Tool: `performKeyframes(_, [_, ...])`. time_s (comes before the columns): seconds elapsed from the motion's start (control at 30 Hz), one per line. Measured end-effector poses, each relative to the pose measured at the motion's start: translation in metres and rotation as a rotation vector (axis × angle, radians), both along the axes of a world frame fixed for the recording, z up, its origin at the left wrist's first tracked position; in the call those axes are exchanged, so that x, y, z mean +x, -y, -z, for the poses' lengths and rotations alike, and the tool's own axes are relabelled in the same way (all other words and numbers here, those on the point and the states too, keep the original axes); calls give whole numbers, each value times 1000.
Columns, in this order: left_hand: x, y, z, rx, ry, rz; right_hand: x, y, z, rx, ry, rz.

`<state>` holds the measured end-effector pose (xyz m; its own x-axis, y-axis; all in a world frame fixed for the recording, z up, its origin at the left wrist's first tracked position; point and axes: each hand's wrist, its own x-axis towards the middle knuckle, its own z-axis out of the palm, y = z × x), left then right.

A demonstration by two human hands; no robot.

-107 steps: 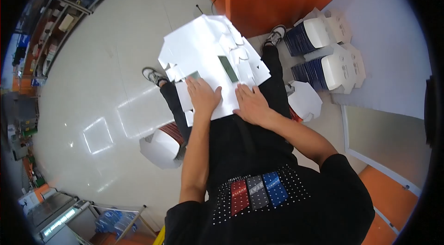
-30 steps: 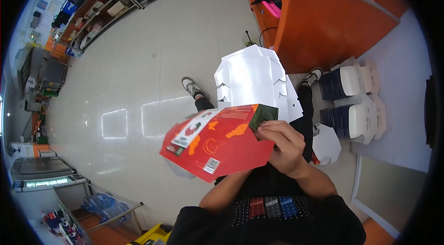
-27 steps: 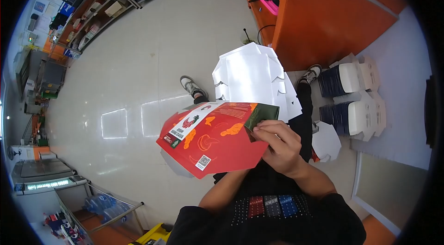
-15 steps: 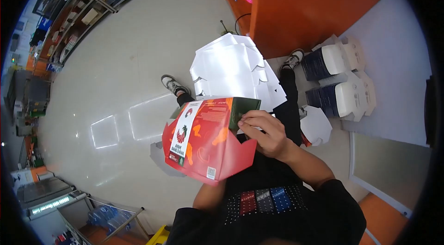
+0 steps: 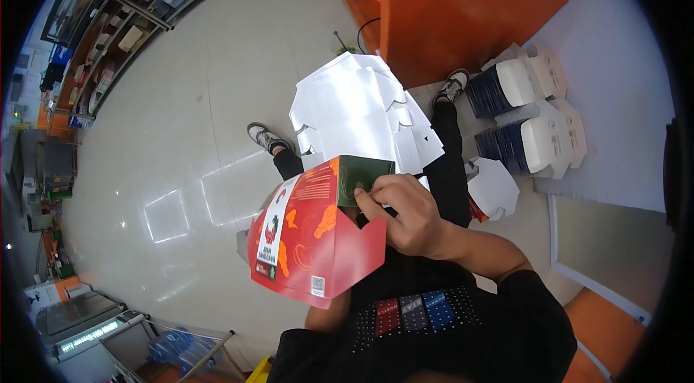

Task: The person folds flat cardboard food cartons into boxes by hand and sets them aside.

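Observation:
A red carton [image 5: 311, 238] with a green side panel, partly folded into a box shape, is held above my lap. My right hand [image 5: 405, 213] pinches the green panel at the carton's right end. Behind the carton my left hand is mostly hidden; a fingertip shows by the green panel, and the forearm comes up below. Just beyond the carton, white flat cardboard blanks [image 5: 350, 108] lie stacked over my legs, their notched flaps toward the right.
Two rows of nested dark-blue and white cartons [image 5: 528, 141] stand on the floor at the right. Nearer is another stack with a white top [image 5: 494, 188]. An orange counter [image 5: 448, 22] rises ahead, shelves [image 5: 130, 14] line the far left, and water bottles [image 5: 181, 348] sit lower left.
From flat white blanks under both hands, the view has changed to a red carton held up. Its sides have since folded further, and it has turned more upright. The head view has shifted.

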<state>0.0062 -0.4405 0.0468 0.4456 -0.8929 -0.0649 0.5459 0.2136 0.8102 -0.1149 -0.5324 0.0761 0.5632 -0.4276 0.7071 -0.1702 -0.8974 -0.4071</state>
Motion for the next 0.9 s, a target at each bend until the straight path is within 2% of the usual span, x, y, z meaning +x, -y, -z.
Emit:
performKeyframes(0.17, [1, -2, 0, -1, -10, 7, -12, 4, -6, 15, -103, -30])
performKeyframes(0.27, [5, 0, 2, -9, -6, 4, -13, 7, -9, 8, -104, -32])
performKeyframes(0.37, [7, 1, 6, -22, -4, -7, -6, 11, -11, 132, -31, -106])
performKeyframes(0.53, [0, -2, -9, -30, -68, 30, -6, 19, 13, 151, -36, -118])
performKeyframes(0.67, [12, -13, 23, 145, 442, 142, -7, 19, 24, 150, 27, -83])
performKeyframes(0.83, [-1, -11, 31, 200, 604, 99, -5, 28, 45, 298, 157, 93])
performKeyframes(0.87, [0, -2, 13, 268, 827, 155, -7, 35, 49, 345, 177, 178])
performKeyframes(0.9, [-2, 5, 0, 381, 1135, 3, -10, 39, 55, 393, 195, 262])
